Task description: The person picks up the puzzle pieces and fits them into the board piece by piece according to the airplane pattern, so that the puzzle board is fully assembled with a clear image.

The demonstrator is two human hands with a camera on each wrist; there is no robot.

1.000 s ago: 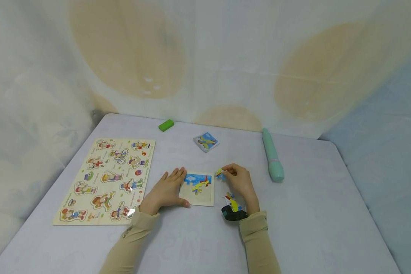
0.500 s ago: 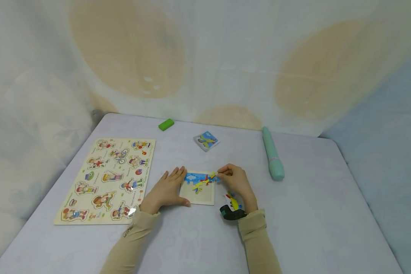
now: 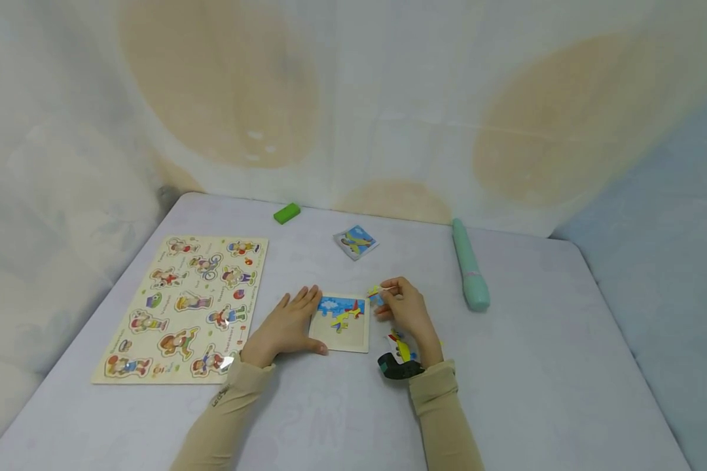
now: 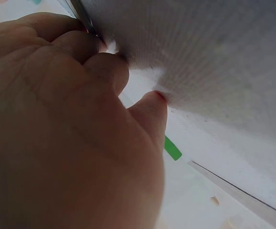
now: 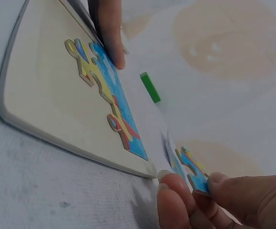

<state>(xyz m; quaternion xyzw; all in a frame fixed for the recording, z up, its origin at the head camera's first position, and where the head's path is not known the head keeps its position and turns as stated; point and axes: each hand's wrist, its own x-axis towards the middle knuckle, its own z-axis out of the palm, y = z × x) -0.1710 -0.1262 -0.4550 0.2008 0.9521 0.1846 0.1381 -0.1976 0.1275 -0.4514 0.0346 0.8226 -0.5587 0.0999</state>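
Note:
In the head view, my left hand lies with spread, straight fingers along the left edge of a small wooden puzzle board. Joined jigsaw pieces with blue sky and a yellow-red plane fill its upper part; bare wood shows below. My right hand pinches a blue-and-yellow puzzle piece between thumb and fingers, just off the board's upper right corner. In the right wrist view the piece is tilted and apart from the board. Loose puzzle pieces lie under the right wrist, partly hidden.
A large peg puzzle board with sports figures lies at the left. Farther back are a green block and a small plane picture card. A mint-green tapered object lies at the right. Cloth walls stand behind the table.
My right hand brought the piece left over the board's upper right corner, then drew it back to the right, still pinched. The left hand stayed at the board's edge.

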